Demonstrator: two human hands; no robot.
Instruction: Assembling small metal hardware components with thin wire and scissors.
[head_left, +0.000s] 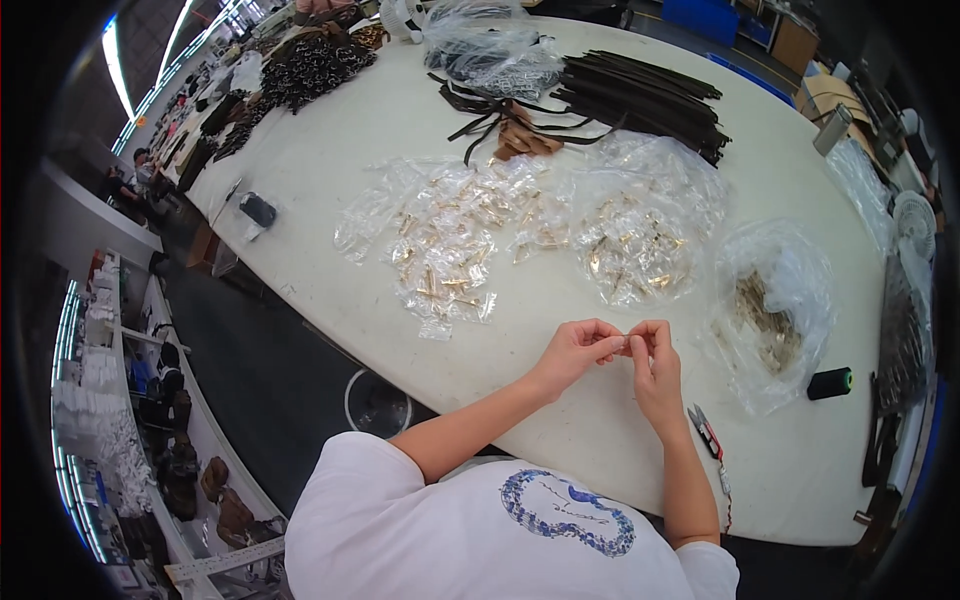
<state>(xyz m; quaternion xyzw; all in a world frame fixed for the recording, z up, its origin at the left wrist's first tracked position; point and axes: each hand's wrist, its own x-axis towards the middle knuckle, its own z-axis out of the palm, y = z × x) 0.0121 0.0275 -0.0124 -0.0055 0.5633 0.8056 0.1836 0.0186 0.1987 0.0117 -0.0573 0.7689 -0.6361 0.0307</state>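
My left hand (583,350) and my right hand (655,372) meet above the near part of the white table (560,440). Thumb and forefinger are pinched together on both, tips almost touching. Whatever sits between them is too small to make out. Just beyond lie many small clear packets with gold-coloured metal pieces (440,270), and to their right a clear bag (640,250) of similar gold pieces. Right of my right hand rests an open plastic bag (770,320) holding brownish-gold bits. Small thread snips (706,432) with red-and-black handles lie beside my right forearm.
A black thread spool (830,384) lies near the right edge. Farther back are dark strips (645,100), a brown piece (525,135), a plastic-wrapped bundle (490,50) and a heap of dark straps (315,70). A dark object (257,209) sits by the left edge; a clear bin (377,402) stands below.
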